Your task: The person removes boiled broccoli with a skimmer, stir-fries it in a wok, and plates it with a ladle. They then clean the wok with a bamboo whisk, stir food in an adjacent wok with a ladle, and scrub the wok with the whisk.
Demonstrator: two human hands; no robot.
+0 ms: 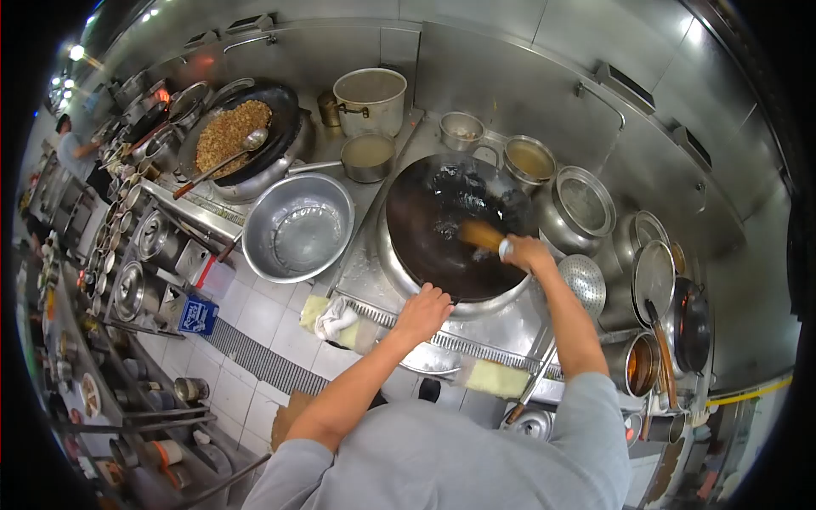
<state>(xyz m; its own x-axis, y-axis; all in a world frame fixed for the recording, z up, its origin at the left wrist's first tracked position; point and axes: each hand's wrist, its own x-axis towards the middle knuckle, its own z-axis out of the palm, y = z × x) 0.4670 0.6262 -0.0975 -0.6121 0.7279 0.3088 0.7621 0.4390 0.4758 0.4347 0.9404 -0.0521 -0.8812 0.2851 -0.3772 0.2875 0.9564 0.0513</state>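
A large dark wok [416, 229] sits on the stove in front of me, with wet, shiny patches inside. My right hand [525, 254] is closed round the white-bound handle of a yellowish-brown brush [482, 235], whose blurred bristles lie against the wok's inner right side. At the wok's near rim is my left hand [425, 312], its fingers wrapped over the edge. A wide metal basin [298, 228] stands left of the wok. To the right of my right forearm lies a perforated ladle [582, 286].
On the left, a second wok [285, 110] holds brown crumbly food and a ladle [253, 140]. A tall pot [371, 89] stands behind. Pots and strainers [654, 276] crowd the right. Shelves line the far left, where a person [75, 153] stands in the distance.
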